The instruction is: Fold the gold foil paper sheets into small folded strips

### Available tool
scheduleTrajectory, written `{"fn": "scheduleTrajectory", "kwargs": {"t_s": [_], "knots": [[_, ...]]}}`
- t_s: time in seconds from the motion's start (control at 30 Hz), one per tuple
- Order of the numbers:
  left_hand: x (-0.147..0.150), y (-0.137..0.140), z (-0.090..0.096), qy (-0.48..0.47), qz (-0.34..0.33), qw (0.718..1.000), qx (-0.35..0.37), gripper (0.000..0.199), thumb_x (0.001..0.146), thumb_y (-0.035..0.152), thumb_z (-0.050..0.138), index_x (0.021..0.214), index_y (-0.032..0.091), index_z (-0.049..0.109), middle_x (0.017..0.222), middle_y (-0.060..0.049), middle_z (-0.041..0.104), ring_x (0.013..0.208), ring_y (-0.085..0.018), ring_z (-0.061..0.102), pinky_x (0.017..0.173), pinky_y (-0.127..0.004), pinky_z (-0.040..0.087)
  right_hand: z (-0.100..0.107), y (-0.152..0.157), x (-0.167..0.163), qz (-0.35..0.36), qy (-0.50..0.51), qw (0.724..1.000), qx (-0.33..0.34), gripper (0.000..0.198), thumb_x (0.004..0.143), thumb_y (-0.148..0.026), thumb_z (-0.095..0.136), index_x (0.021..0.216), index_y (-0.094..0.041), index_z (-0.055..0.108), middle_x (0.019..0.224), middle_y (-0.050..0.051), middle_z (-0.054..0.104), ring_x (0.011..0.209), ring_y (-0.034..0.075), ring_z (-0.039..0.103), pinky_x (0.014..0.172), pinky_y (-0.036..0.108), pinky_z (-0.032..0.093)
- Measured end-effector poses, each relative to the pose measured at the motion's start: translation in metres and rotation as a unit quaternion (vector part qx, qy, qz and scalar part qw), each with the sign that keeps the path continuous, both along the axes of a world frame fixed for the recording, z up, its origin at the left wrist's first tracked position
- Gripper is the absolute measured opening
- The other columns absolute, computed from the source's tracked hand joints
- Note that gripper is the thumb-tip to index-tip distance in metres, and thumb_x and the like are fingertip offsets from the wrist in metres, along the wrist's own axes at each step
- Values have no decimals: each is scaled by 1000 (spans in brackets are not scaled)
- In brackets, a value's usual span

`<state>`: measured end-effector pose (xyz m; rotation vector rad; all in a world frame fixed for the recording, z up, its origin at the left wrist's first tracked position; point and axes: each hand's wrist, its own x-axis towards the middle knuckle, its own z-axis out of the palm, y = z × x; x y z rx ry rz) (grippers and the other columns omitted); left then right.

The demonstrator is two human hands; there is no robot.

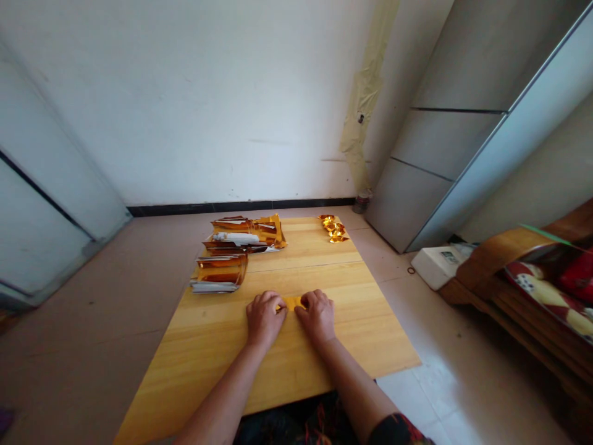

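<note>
A small gold foil paper (291,302) lies on the low wooden table (208,352), pinched from both sides. My left hand (264,318) presses its left edge with curled fingers. My right hand (317,314) holds its right edge the same way. Most of the paper is hidden under my fingers. Stacks of gold foil sheets (221,272) lie at the table's far left, with a second pile of gold sheets (250,233) behind them. A few small folded gold pieces (333,228) sit at the far right corner.
The table stands on a tiled floor near a white wall (208,93). A grey cabinet (445,136) rises at the right. A white box (435,266) and a wooden bench with a patterned cushion (546,278) lie to the right.
</note>
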<state>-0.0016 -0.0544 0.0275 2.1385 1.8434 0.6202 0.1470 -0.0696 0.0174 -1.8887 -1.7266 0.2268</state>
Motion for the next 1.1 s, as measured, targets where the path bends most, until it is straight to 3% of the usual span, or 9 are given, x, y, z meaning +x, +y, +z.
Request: {"fn": "scheduleTrajectory", "kwargs": {"t_s": [0.17, 0.43, 0.83, 1.1], "knots": [[-7, 11, 0, -39, -13, 998, -49, 12, 71, 18, 62, 76, 27, 70, 99, 2, 64, 98, -17, 53, 83, -30, 36, 4, -1, 0, 3, 23, 1000, -9, 2, 74, -22, 60, 75, -20, 62, 80, 1, 60, 82, 16, 53, 72, 27, 28], [-20, 24, -8, -90, -64, 992, -68, 27, 65, 3, 58, 74, 25, 71, 92, 2, 64, 94, -15, 57, 84, -26, 40, 2, -1, 1, 5, 28, 1000, -5, 4, 74, -21, 59, 75, -21, 63, 81, 1, 61, 82, 16, 54, 73, 27, 29], [-35, 29, -14, -183, -115, 975, -53, 41, 55, -7, 43, 70, 19, 70, 91, -2, 65, 92, -15, 60, 86, -26, 45, 3, -1, 6, 19, 51, 998, -6, 16, 74, -12, 54, 81, -21, 65, 85, 2, 63, 85, 16, 56, 76, 26, 35], [-39, 29, -18, -208, -136, 968, -29, 44, 53, -6, 37, 72, 18, 69, 88, -2, 68, 91, -14, 61, 87, -28, 46, -8, 1, 9, 38, 67, 996, 42, 27, 75, -4, 46, 78, -21, 68, 79, 2, 64, 78, 14, 57, 73, 23, 38]]}}
